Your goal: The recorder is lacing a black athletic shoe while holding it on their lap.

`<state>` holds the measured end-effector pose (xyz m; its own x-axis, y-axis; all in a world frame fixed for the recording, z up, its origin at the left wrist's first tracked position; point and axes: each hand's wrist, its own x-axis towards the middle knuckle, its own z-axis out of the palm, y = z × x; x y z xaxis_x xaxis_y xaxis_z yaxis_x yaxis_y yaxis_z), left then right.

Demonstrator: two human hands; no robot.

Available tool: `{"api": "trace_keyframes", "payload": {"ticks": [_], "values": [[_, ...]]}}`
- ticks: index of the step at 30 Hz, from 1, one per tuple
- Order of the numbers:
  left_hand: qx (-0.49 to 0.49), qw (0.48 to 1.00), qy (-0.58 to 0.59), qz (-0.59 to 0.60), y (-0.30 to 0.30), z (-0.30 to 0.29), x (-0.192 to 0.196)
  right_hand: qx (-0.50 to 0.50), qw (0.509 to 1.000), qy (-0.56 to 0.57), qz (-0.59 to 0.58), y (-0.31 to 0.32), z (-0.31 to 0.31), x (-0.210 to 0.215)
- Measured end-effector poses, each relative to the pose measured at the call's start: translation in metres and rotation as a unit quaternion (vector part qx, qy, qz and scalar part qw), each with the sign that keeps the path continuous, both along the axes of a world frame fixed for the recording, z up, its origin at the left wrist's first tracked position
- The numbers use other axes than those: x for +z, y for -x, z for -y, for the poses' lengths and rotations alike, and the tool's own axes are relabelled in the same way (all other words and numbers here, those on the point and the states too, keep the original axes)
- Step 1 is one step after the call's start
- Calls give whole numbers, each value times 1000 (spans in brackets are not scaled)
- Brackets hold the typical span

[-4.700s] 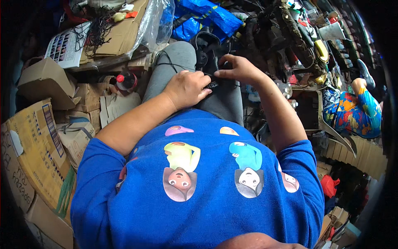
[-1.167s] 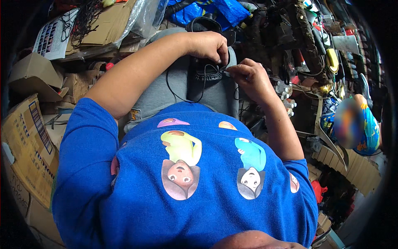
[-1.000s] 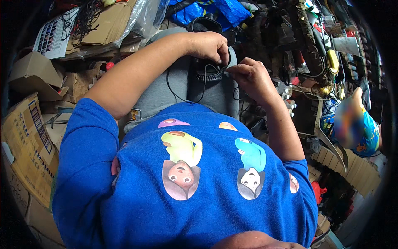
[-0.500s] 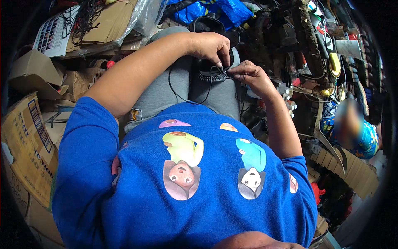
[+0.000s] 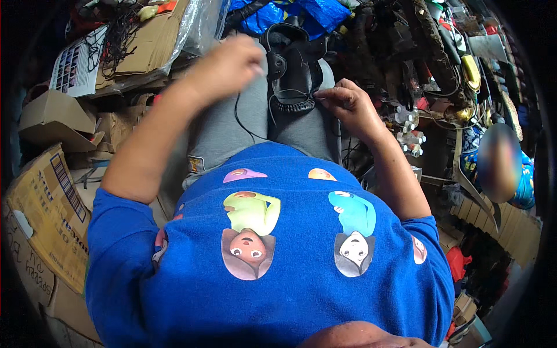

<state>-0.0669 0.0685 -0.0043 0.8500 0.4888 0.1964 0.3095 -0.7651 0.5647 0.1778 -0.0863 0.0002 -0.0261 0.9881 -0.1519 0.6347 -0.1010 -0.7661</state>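
Observation:
A black leather piece with a stitched curved edge point(image 5: 293, 75) lies on my lap over grey trousers. My right hand point(image 5: 348, 104) pinches its right edge with the fingertips. My left hand point(image 5: 229, 61) is raised to the left of the piece, blurred, fingers closed on a thin dark thread point(image 5: 241, 119) that loops down over my thigh. A blue printed shirt fills the lower part of the view.
Cardboard boxes point(image 5: 46, 209) are stacked on my left, with flattened cardboard and clear plastic point(image 5: 168, 35) beyond them. A blue bag point(image 5: 307, 14) lies ahead. Dark straps, small bottles point(image 5: 406, 130) and tools crowd the right side.
My left hand has lifted off the leather piece and swung up and left, drawing the thread out. My right hand stays at the piece's right edge.

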Motion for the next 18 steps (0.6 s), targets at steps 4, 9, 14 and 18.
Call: {"api": "trace_keyframes", "payload": {"ticks": [4,9,14,18], "values": [[193,972,-118,-66,50,-56,8,15,987,-73,143,9,14,-1],[113,990,46,68,32,-11,10,26,946,-149,286,20,27,-10],[245,949,-131,146,74,-84,47,19,986,-16,166,3,17,2],[397,795,-459,7,173,-148,81,44,976,-45,210,7,20,5]]}}
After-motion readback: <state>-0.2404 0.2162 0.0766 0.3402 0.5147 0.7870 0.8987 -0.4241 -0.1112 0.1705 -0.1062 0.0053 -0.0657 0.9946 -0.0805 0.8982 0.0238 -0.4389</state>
